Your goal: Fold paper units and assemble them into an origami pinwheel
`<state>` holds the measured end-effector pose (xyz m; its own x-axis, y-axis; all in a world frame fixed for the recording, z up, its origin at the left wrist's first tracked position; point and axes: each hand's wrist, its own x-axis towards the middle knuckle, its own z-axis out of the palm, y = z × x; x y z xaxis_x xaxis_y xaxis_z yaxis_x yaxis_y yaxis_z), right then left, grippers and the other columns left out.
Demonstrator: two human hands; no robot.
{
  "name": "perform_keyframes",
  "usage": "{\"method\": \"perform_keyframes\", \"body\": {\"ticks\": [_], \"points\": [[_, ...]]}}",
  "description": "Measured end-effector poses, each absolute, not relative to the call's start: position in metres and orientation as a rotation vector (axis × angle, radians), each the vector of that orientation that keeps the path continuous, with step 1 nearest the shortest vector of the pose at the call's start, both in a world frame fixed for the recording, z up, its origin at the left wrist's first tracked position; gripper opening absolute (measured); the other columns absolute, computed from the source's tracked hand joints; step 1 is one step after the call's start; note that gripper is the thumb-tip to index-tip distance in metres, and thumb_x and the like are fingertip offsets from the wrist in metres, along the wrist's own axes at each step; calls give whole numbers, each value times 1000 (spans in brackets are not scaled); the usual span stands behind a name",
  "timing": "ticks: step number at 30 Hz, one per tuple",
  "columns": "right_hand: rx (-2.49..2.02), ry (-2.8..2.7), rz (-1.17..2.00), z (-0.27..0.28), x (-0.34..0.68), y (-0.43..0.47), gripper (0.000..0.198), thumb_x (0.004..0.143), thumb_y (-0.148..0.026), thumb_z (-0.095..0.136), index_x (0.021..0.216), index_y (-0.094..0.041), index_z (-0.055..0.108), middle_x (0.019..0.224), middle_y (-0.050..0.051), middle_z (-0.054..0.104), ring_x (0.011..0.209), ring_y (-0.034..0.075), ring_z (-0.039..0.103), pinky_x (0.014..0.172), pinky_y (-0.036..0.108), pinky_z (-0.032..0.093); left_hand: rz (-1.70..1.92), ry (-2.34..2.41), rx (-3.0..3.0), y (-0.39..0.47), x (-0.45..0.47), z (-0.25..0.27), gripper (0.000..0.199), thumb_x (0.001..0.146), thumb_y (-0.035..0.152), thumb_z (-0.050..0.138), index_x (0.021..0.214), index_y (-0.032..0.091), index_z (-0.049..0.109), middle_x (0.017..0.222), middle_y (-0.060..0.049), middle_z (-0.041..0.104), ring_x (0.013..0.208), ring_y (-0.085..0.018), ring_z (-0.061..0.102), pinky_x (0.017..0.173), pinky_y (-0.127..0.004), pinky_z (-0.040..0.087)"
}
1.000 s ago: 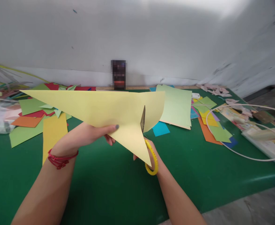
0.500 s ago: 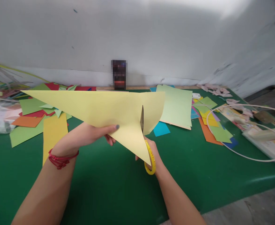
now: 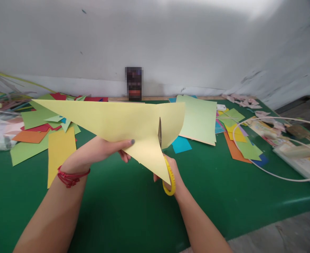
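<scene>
My left hand pinches the lower edge of a pale yellow sheet of paper, thumb on top and the other fingers beneath. The sheet is held above the table, with a long point reaching left and another hanging toward me. My right hand is closed on yellow-handled scissors, partly hidden by the paper. One dark blade shows in front of the sheet, at the cut between its main part and the rounded right-hand part.
Coloured paper pieces lie on the green table at left. Light green sheets and a blue piece are behind my right hand. A white cable loop and power strip lie right. A blurred dark rectangle stands against the wall.
The paper's left tip has shifted slightly right, and my left wrist has moved a little right and up. The scissors remain at nearly the same place in the sheet.
</scene>
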<state>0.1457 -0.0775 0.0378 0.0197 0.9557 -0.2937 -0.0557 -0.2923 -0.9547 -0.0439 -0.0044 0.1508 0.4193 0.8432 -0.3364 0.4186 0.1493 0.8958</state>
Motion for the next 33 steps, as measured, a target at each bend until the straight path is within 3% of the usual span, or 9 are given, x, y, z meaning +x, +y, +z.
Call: {"method": "perform_keyframes", "body": {"ticks": [13,22,33], "points": [[-1398,-942,1398,40,143,-80,17,72,-31,53,62,-18,53,34,-8,45,27,10,46,27,17,34,400,1174,1467,-3,-46,151,24,76,36,60,62,17,66,60,0,68,60,-14,63,65,-23,50],[-1432,-1010,1316,31,144,-80,8,68,-27,54,69,-18,56,39,-8,48,31,11,50,28,18,37,375,1179,1478,-4,-44,152,28,78,38,58,60,16,64,62,0,67,65,-15,63,69,-25,49],[-1436,-1052,1270,27,145,-81,8,65,-22,57,63,-18,50,45,-6,51,33,10,51,30,18,37,373,1187,1470,-1,-43,143,31,74,44,58,56,20,65,62,-2,68,73,-19,64,75,-26,49]]}}
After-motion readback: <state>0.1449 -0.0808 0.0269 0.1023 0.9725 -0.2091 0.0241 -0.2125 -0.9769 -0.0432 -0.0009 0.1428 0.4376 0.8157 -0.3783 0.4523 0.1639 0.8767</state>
